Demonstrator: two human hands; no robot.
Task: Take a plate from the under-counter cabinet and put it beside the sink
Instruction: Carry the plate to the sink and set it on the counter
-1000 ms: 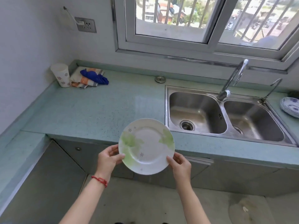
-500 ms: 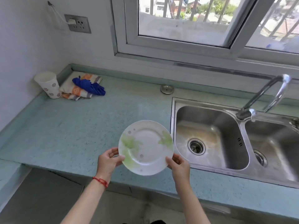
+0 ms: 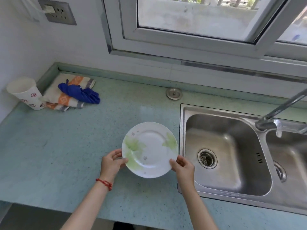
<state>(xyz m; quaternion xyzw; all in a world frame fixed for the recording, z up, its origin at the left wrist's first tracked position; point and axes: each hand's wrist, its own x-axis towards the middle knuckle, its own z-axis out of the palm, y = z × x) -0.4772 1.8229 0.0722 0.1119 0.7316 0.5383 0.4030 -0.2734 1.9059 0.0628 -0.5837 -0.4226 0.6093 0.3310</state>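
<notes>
Both hands (image 3: 113, 161) (image 3: 183, 166) gripping empty plate (image 3: 149, 150) rim, over counter (image 3: 66, 146), beside sink (image 3: 221, 188)

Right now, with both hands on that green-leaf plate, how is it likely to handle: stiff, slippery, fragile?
The plate looks rigid, holding its shape though the left hand and right hand grip only its rim. Its glossy glaze suggests it could be slippery. It is probably ceramic, so likely to chip on the hard counter.

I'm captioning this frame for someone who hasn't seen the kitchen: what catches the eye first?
A white plate with green leaf print, held by the left hand and right hand over the pale green counter. Right of it lies a steel sink; a blue cloth sits far left.
</notes>
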